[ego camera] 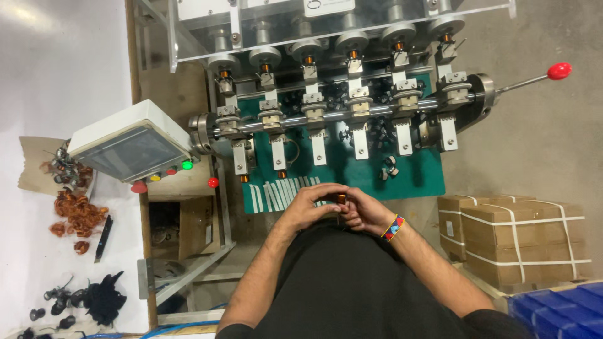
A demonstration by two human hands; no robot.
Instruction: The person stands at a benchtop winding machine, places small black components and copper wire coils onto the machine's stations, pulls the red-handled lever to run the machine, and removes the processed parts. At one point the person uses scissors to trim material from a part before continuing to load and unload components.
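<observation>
Both hands meet at centre frame, just below the green mat [402, 179]. My left hand [308, 207] curls in from the left, fingers [326, 188] arched over and pinched on a small coil [340, 198], copper showing between the fingertips. My right hand [363, 212], beaded band [392, 228] on its wrist, closes on the same coil from the right, so the two hands touch. Above them the winder [339, 107] fills the upper frame, six stations in a row, a red-knobbed lever [558, 71] at upper right. Control box [129, 144] at left, copper scraps [78, 213] at far left, strapped cartons [521, 235] at right.
</observation>
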